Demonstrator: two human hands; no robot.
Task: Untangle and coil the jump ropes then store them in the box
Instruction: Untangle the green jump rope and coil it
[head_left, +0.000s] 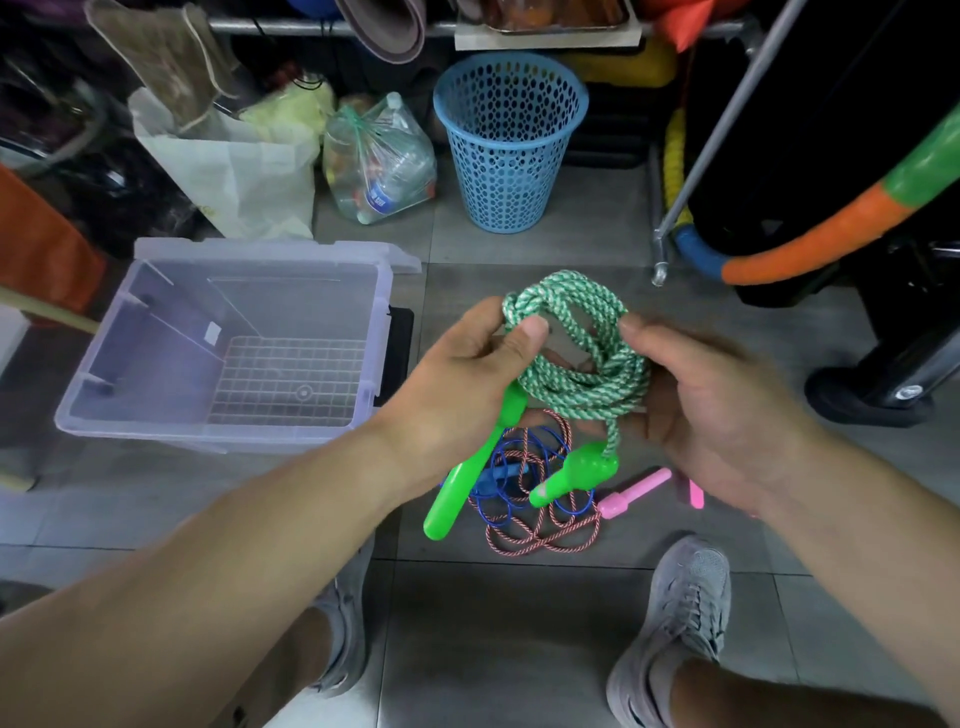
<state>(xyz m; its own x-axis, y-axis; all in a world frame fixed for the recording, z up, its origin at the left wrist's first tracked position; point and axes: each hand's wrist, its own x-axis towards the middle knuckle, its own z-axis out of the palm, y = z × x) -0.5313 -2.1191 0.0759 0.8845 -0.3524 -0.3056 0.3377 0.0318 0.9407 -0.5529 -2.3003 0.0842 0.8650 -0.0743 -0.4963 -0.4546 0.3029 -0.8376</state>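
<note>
I hold a green-and-white braided jump rope (582, 358) gathered into a coil above the floor. My left hand (467, 374) grips the coil's left side, thumb pressed on the loops. My right hand (711, 410) holds the coil's right side, fingers curled round it. Its two green handles (467, 478) hang below the coil. On the floor beneath lie a blue rope (519, 467) and a red-and-white rope (540, 535), tangled together, with pink handles (631, 493) beside them. A clear plastic box (228, 358) stands open to the left, nothing inside.
A blue perforated basket (509, 150) stands at the back, with plastic bags (379, 156) left of it. A metal pole (727, 130) and a coloured hoop (831, 234) are at the right. My grey shoes (680, 623) rest on the tiled floor below.
</note>
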